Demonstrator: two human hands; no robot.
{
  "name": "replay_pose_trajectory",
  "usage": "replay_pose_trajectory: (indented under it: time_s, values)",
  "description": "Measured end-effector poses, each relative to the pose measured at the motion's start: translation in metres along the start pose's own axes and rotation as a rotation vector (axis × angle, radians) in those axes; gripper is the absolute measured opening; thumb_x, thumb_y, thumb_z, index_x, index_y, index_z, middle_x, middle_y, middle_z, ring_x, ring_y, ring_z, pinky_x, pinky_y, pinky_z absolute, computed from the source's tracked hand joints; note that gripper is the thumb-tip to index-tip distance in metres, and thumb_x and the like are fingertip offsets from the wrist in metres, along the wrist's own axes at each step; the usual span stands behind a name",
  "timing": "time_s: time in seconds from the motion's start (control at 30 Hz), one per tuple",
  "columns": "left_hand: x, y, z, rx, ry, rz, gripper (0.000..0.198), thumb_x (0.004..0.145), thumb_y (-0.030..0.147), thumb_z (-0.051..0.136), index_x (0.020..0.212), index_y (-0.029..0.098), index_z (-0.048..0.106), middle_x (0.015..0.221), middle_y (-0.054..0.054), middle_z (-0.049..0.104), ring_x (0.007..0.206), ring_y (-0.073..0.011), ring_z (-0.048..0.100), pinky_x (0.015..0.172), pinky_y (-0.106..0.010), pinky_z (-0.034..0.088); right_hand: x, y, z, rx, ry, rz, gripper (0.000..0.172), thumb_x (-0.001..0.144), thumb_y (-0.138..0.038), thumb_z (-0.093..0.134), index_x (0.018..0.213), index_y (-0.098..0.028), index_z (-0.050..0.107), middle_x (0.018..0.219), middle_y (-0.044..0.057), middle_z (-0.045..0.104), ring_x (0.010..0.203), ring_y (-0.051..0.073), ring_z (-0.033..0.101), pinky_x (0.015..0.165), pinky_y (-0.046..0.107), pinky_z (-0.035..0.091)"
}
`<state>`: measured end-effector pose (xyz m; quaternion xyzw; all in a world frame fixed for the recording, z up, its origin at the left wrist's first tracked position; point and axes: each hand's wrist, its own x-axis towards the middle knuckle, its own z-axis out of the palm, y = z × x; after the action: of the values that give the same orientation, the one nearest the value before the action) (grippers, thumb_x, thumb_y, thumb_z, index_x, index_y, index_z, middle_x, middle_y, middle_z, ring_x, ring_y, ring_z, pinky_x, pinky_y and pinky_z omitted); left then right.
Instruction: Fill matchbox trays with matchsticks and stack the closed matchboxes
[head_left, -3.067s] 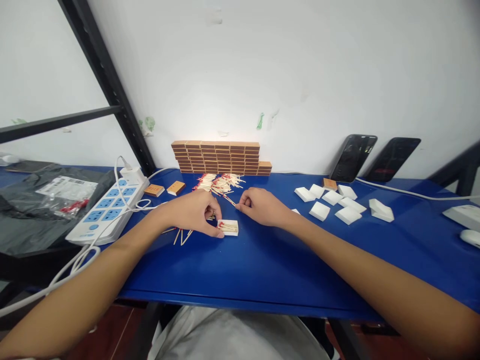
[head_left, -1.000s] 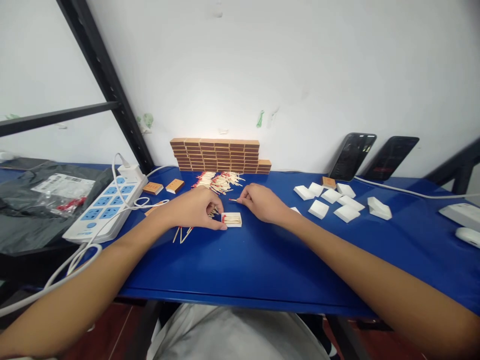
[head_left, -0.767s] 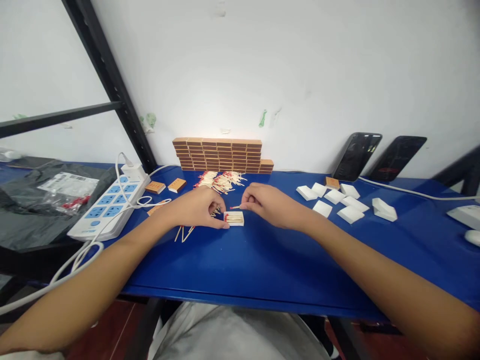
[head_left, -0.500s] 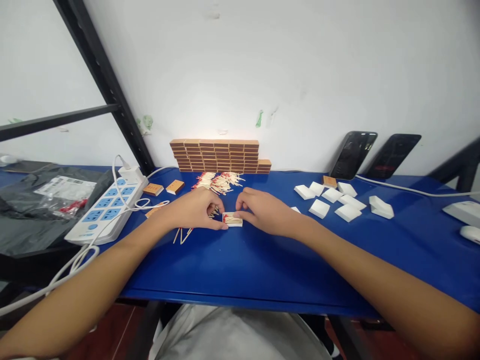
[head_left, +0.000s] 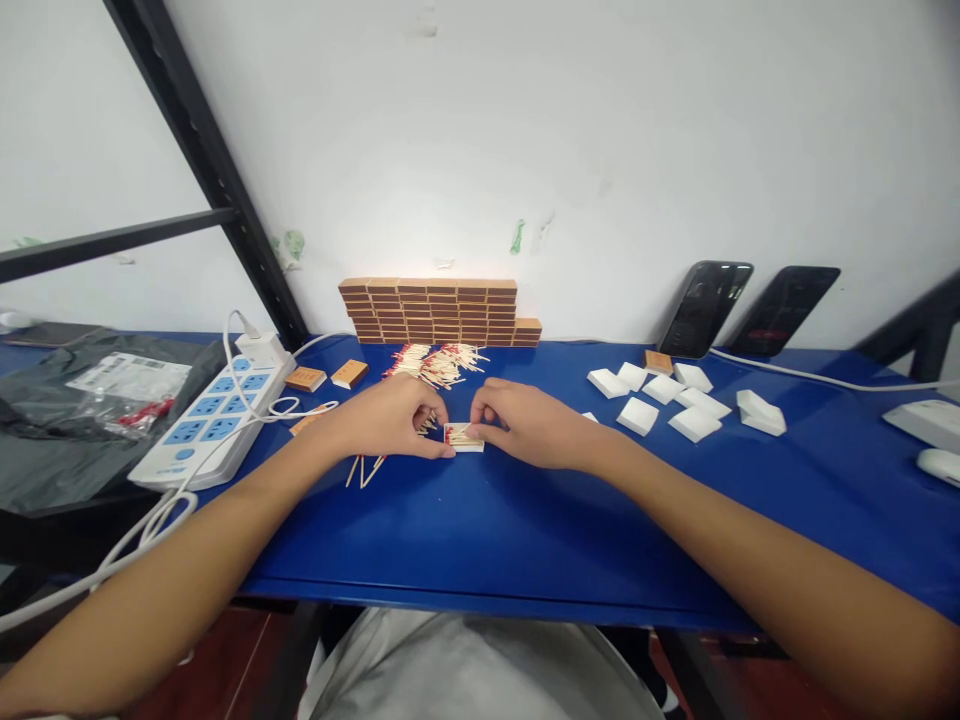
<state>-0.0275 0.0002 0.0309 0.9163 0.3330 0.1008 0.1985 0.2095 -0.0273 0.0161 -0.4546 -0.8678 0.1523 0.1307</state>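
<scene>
A small white matchbox tray (head_left: 463,437) holding red-tipped matches lies on the blue table (head_left: 525,530). My left hand (head_left: 386,418) curls round the tray's left end, with a few matches tucked under its fingers. Thumb and fingers of my right hand (head_left: 525,422) pinch the tray's right end. A pile of loose matches (head_left: 439,364) lies just beyond both hands. A few stray matches (head_left: 364,468) lie by my left wrist.
A wall of stacked brown matchboxes (head_left: 435,313) stands against the back wall. Two loose brown sleeves (head_left: 330,376) and a white power strip (head_left: 214,420) are at left. Several empty white trays (head_left: 675,400) lie at right, with two dark phones (head_left: 742,305) leaning behind them.
My right hand carried a single match from the pile to the tray and laid it in, then closed on the tray's right end. My left hand stayed on the tray's left end.
</scene>
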Motion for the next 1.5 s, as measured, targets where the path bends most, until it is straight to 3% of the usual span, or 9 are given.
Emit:
replay_pose_trajectory:
  time_s: [0.1,0.3,0.43,0.63,0.8,0.93,1.17,1.33,1.5]
  values:
    - [0.000,0.001,-0.002,0.005,0.018,0.006,0.036,0.077,0.051,0.082,0.088,0.017,0.079,0.064,0.001,0.060,0.056,-0.0113,0.049,0.053,-0.026,0.031,0.000,-0.001,-0.001,0.027,0.057,-0.016,0.009,0.099,-0.028,0.064,0.099,-0.020,0.067,0.102,0.006,0.064,0.087,0.018,0.059,0.074,0.028,0.040]
    - [-0.002,0.003,-0.004,0.038,0.017,-0.009,0.036,0.077,0.051,0.082,0.084,0.017,0.077,0.060,0.003,0.057,0.054,-0.0108,0.048,0.052,-0.026,0.030,0.000,0.000,0.003,0.055,0.005,-0.071,0.007,0.096,-0.022,0.064,0.093,-0.019,0.070,0.099,0.005,0.062,0.084,0.016,0.057,0.073,0.026,0.040]
    - [-0.002,0.002,-0.004,0.030,0.010,-0.010,0.034,0.077,0.050,0.083,0.085,0.017,0.078,0.061,0.003,0.057,0.055,-0.0107,0.048,0.052,-0.025,0.031,0.005,0.003,0.004,0.111,0.076,-0.083,0.009,0.094,-0.024,0.066,0.088,-0.019,0.071,0.091,0.003,0.064,0.083,0.015,0.057,0.072,0.026,0.039]
    - [-0.003,0.003,0.001,-0.040,-0.037,-0.016,0.037,0.075,0.051,0.084,0.090,0.017,0.080,0.061,0.003,0.058,0.053,-0.0108,0.049,0.050,-0.025,0.032,0.038,0.015,0.014,0.158,0.272,0.109,0.013,0.092,-0.030,0.067,0.087,-0.019,0.071,0.082,0.001,0.069,0.071,0.013,0.056,0.064,0.026,0.037]
    - [-0.003,0.005,0.004,-0.057,-0.052,-0.018,0.034,0.077,0.049,0.083,0.092,0.018,0.081,0.058,0.003,0.057,0.052,-0.0109,0.049,0.050,-0.026,0.031,0.072,0.019,0.029,0.016,0.286,0.143,0.015,0.089,-0.032,0.070,0.097,-0.019,0.069,0.097,0.006,0.073,0.085,0.017,0.062,0.070,0.026,0.040]
    - [-0.002,0.003,0.004,-0.089,-0.035,-0.019,0.036,0.074,0.050,0.084,0.090,0.018,0.081,0.058,0.003,0.057,0.050,-0.0107,0.048,0.049,-0.026,0.030,0.082,0.018,0.031,-0.087,0.169,0.116,0.019,0.096,-0.031,0.063,0.082,-0.019,0.069,0.092,0.009,0.073,0.084,0.019,0.064,0.065,0.028,0.037]
    - [-0.002,0.004,0.003,-0.074,-0.025,-0.006,0.034,0.074,0.047,0.085,0.089,0.017,0.081,0.058,0.003,0.056,0.052,-0.0107,0.049,0.050,-0.026,0.031,0.050,0.024,0.017,-0.097,0.043,0.157,0.019,0.100,-0.030,0.061,0.088,-0.018,0.070,0.103,0.013,0.074,0.096,0.023,0.067,0.073,0.029,0.042]
    - [-0.002,0.006,0.004,-0.085,-0.005,0.015,0.035,0.075,0.049,0.084,0.089,0.017,0.080,0.058,0.003,0.057,0.051,-0.0113,0.050,0.050,-0.026,0.031,0.009,0.031,0.004,-0.044,0.006,0.173,0.019,0.100,-0.031,0.059,0.088,-0.019,0.068,0.098,0.009,0.072,0.086,0.021,0.066,0.073,0.029,0.044]
    - [0.000,0.008,0.005,-0.055,-0.002,0.014,0.035,0.077,0.049,0.083,0.090,0.017,0.080,0.057,0.004,0.055,0.051,-0.0107,0.048,0.051,-0.025,0.033,-0.011,0.039,0.000,0.031,0.033,0.197,0.017,0.098,-0.031,0.060,0.089,-0.020,0.068,0.094,0.006,0.071,0.081,0.018,0.063,0.069,0.028,0.043]
